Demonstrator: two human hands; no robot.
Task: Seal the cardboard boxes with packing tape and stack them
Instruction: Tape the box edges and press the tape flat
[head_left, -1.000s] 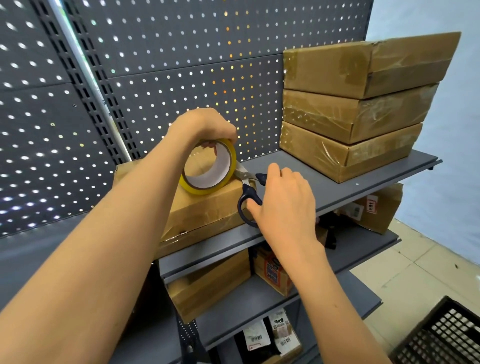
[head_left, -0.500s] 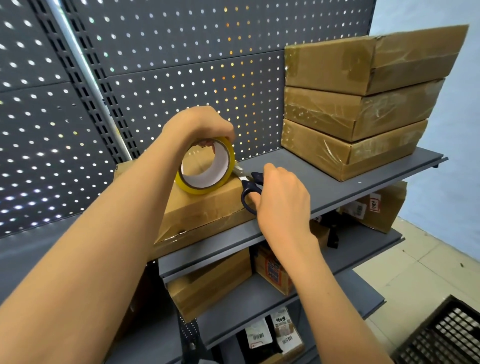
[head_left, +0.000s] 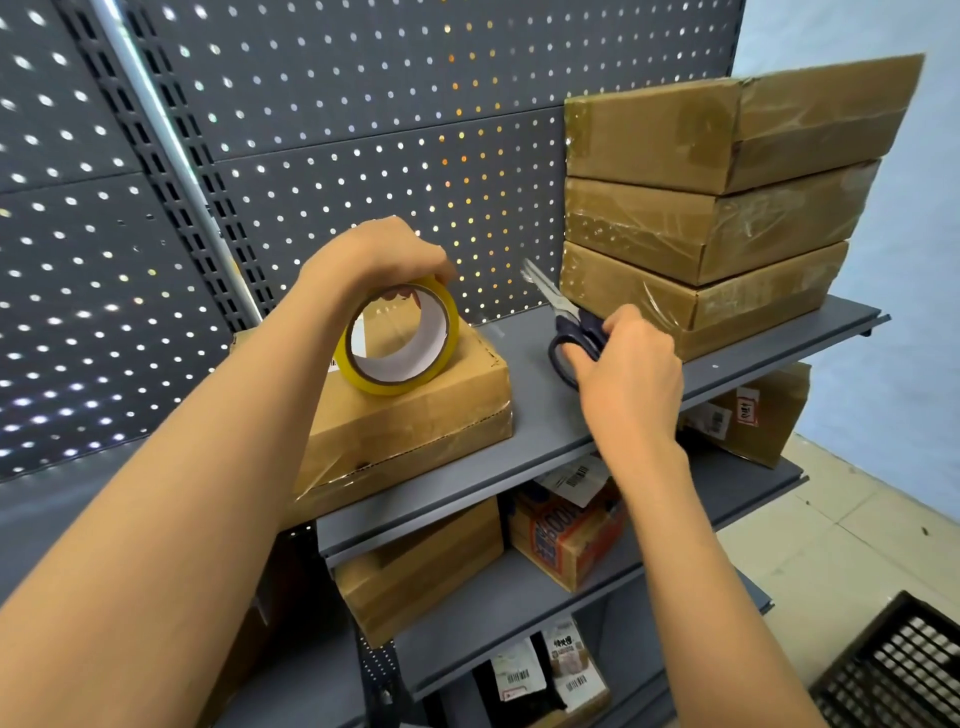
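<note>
Left hand is gripping yellow tape roll upright on the lone box; right hand is holding scissors beside the three-box stack over bare shelf. Lower labels unreadable.

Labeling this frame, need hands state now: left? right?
Left hand: closed, gripping the tape roll that stands on the box.
Right hand: closed, holding the scissors.

yellow tape roll upright on taped cardboard box
</note>
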